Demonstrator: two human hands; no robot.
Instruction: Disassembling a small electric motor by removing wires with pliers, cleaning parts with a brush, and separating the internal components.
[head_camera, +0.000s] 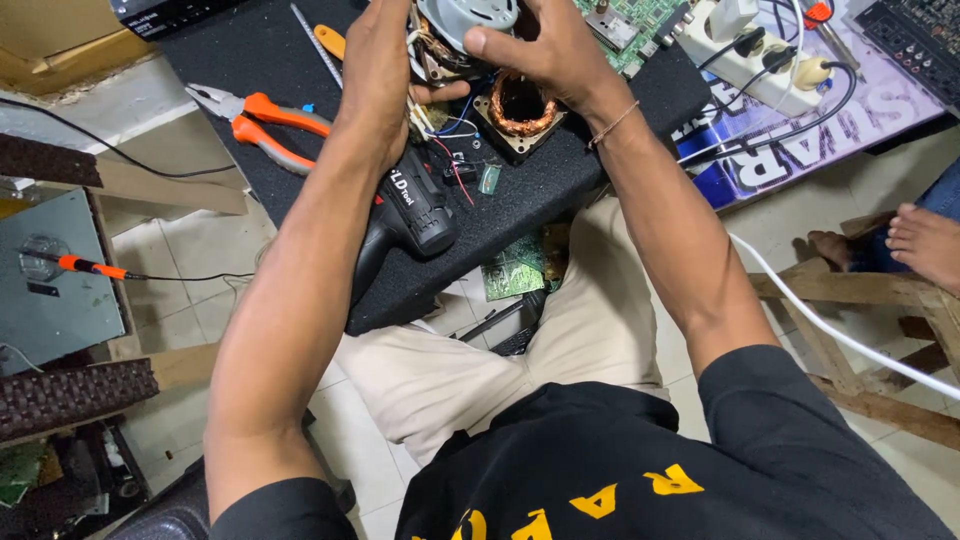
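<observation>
Up at the top of the black mat (560, 190) I'm holding a small motor (468, 22) with both hands, lifted just off the mat. My left hand (385, 60) is wrapping around its left side, fingers closed on the wire bundle and the metal frame. My right hand (545, 50) is gripping the right side, thumb pressing across the front of the round grey cap, fingers curled tight around the back.

Right under my hands a copper coil (520, 105) in its square frame is lying on the mat, with red, blue and white wires (450, 150) trailing between it and the motor. A black cordless drill (410, 215) is lying just below my left wrist, partly hidden by my forearm. Orange-handled pliers (265, 125) are sitting off to the left, well apart from the motor. A green circuit board (640, 25) is resting past my right hand, and a white power strip (760, 50) with plugs in it is sitting further right.
</observation>
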